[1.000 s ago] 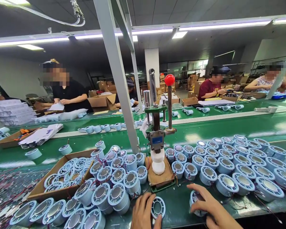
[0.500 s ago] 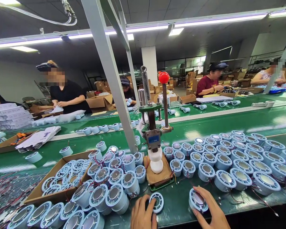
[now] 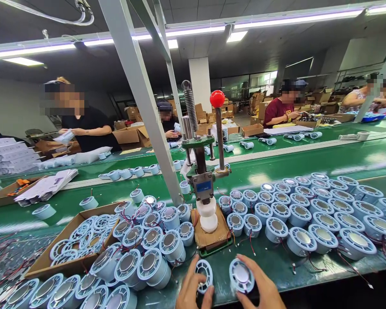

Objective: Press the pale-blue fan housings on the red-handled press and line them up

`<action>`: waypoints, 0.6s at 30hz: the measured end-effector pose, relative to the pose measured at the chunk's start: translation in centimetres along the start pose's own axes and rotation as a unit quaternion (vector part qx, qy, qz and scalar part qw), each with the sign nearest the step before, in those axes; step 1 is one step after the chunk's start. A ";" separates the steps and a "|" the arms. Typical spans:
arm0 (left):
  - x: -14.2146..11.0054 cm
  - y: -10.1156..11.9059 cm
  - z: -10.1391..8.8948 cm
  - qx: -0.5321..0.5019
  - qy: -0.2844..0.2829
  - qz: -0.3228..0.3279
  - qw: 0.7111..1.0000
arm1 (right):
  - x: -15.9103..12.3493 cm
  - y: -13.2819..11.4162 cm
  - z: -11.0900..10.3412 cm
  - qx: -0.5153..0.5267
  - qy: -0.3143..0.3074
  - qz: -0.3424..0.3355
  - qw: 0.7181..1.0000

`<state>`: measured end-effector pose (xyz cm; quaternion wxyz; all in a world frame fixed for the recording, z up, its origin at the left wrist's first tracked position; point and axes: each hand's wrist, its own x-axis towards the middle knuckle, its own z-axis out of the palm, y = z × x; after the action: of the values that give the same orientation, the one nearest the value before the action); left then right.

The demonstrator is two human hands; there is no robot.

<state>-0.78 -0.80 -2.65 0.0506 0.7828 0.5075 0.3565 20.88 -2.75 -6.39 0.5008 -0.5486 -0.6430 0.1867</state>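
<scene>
Light-blue ring point(image 3: 209, 269) is in our left hand point(image 3: 192, 286), near the worktop's point(image 3: 276, 266) front edge, right in front of the lever press point(image 3: 204, 186). Left fingers pinch its rim. Our right hand point(image 3: 260, 281) has a round blue housing point(image 3: 241, 274) with a silver disc, thumb and forefinger gripping opposite sides; it's just beside the ring, not touching. Carton point(image 3: 70, 265) of similar rings sits toward the worktop's left side. More housings point(image 3: 301, 239) crowd both sides of the press, wires trailing toward the front edge.
</scene>
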 end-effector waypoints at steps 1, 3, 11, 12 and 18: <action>0.3 0.5 -0.2 -0.028 -0.011 -0.013 0.999 | 0.5 -0.6 0.7 0.013 -0.030 -0.006 0.999; 1.2 1.7 -0.7 -0.064 -0.060 -0.012 0.996 | 1.4 -1.8 2.1 0.043 -0.081 -0.015 0.996; 3.3 3.1 -1.9 -0.134 -0.199 -0.079 0.968 | 1.8 -2.0 4.8 0.105 -0.098 -0.038 0.989; 3.3 3.0 -2.0 -0.151 -0.210 -0.087 0.962 | 1.7 -1.7 4.8 0.106 -0.102 -0.036 0.988; 4.7 2.7 -3.2 -0.194 -0.262 -0.109 0.939 | 1.7 -1.3 4.4 0.104 -0.106 -0.060 0.987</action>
<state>0.43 0.87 3.28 0.3718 0.7631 0.4794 0.2226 16.62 -0.30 -6.50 0.4945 -0.4310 -0.7011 0.2796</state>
